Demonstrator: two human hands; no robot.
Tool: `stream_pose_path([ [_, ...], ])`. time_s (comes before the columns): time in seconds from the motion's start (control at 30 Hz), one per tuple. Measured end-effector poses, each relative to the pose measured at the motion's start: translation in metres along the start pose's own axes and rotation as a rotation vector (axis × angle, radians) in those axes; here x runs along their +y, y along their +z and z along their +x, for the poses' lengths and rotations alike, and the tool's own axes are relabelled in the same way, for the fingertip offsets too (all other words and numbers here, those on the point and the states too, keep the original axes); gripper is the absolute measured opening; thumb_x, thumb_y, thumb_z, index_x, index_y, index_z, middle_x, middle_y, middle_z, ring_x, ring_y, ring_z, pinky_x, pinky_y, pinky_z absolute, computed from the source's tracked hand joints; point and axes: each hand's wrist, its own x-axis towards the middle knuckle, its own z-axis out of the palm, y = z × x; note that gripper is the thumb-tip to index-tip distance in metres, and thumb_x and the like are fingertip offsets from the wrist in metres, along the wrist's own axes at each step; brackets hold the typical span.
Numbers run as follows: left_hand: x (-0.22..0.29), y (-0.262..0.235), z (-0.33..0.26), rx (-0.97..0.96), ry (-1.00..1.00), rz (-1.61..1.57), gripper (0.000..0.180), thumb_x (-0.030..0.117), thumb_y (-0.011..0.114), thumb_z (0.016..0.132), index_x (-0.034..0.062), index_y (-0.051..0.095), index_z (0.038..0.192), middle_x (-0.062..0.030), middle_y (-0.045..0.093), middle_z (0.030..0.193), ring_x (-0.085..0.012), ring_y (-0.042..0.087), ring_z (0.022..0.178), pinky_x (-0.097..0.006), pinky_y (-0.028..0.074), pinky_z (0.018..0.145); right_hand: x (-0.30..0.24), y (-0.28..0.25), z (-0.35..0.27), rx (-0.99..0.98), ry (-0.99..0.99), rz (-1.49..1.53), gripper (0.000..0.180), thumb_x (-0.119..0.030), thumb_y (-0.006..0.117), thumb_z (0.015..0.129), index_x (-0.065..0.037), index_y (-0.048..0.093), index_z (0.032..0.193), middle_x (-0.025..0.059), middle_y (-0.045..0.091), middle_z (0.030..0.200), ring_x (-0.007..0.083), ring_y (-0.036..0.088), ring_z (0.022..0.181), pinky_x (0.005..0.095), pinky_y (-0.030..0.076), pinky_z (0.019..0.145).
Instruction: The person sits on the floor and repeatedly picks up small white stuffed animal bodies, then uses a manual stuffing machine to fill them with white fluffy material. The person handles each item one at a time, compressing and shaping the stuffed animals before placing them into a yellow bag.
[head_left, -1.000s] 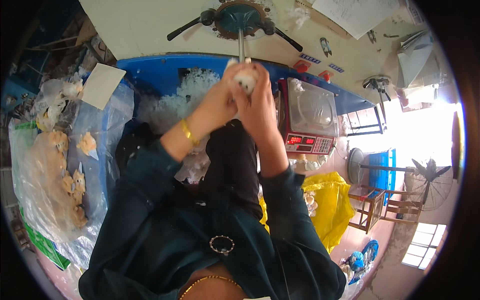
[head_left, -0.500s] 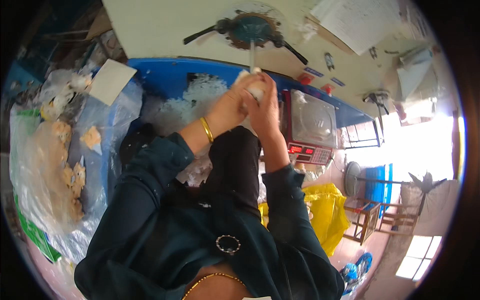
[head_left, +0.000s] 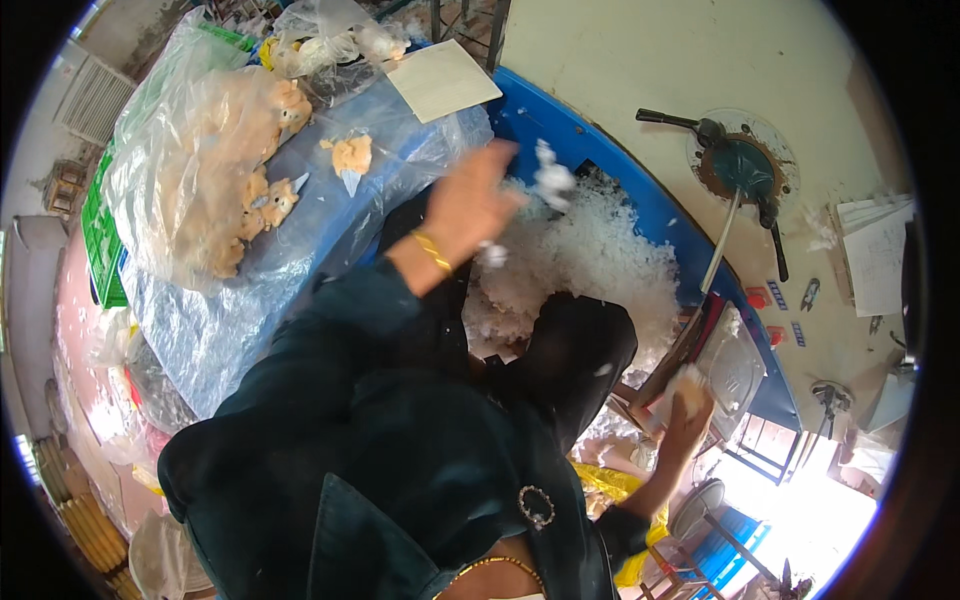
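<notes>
My left hand (head_left: 468, 205) is raised over the near side of a blue bin of white fluffy stuffing (head_left: 600, 250). It is smeared by motion, but its fingers look stretched out and hold nothing I can see. Tufts of stuffing (head_left: 553, 180) hang in the air beside it. Off to the right, my right hand (head_left: 692, 410) grips a small cream plush piece (head_left: 686, 380) next to the scale's clear-covered pan (head_left: 732, 365). Whether the piece touches the scale is unclear. A thin metal tube (head_left: 722, 240) sticks out from the round filling port (head_left: 742, 165) with nothing on it.
Peach plush skins (head_left: 268, 200) lie in and on clear plastic (head_left: 330, 240) at the left, with a single skin (head_left: 350, 155) apart from them. A cream card (head_left: 442, 80) rests on the far edge. Papers (head_left: 875, 255) are fixed to the pale panel at right. A yellow bag (head_left: 610, 482) lies below.
Both hands were together at the tube's end around the plush piece. Now the piece is off the tube in my right hand by the scale, my left hand has swung left, and the view has turned left.
</notes>
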Motion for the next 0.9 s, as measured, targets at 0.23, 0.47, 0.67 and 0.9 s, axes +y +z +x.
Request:
stream_pose_path([
  [0.23, -0.218, -0.069, -0.021, 0.374, -0.367, 0.742, 0.049, 0.039, 0.074, 0.075, 0.0021, 0.057, 0.102, -0.0171, 0.062, 0.103, -0.0354, 0.060, 0.096, -0.043, 0.050, 0.083, 0.082, -0.063, -0.054, -0.433, 0.397, -0.499, 0.054, -0.041, 0.073, 0.078, 0.000, 0.060, 0.112, 0.0238, 0.062, 0.108, 0.0373, 0.059, 0.102, 0.0441, 0.047, 0.087],
  [0.47, -0.065, 0.001, 0.010, -0.134, -0.272, -0.898, 0.029, 0.024, 0.062, 0.094, -0.0031, 0.066, 0.101, -0.0031, 0.068, 0.089, -0.0082, 0.059, 0.075, -0.025, 0.046, 0.066, -0.051, 0.060, 0.013, -0.403, 0.037, 0.278, 0.024, -0.018, 0.068, 0.086, -0.002, 0.067, 0.104, 0.0094, 0.066, 0.085, 0.0170, 0.063, 0.076, 0.0292, 0.049, 0.065],
  [0.67, 0.074, 0.064, -0.038, -0.559, -0.319, -1.449, 0.021, 0.011, 0.060, 0.094, -0.0020, 0.065, 0.109, -0.0081, 0.068, 0.105, -0.0118, 0.064, 0.089, -0.025, 0.050, 0.078, -0.141, 0.117, 0.046, -0.467, 0.103, 0.925, 0.028, -0.017, 0.068, 0.090, 0.004, 0.057, 0.104, 0.0006, 0.058, 0.079, 0.0064, 0.054, 0.068, 0.0225, 0.043, 0.059],
  [0.9, 0.125, 0.081, -0.029, -0.620, -0.074, -1.235, 0.011, 0.008, 0.062, 0.093, 0.0010, 0.062, 0.100, -0.0009, 0.065, 0.089, -0.0069, 0.056, 0.074, -0.024, 0.045, 0.065, -0.130, 0.095, 0.042, 0.106, -0.074, 1.094, 0.023, -0.017, 0.068, 0.091, 0.003, 0.059, 0.097, -0.0008, 0.058, 0.075, 0.0034, 0.050, 0.069, 0.0210, 0.041, 0.058],
])
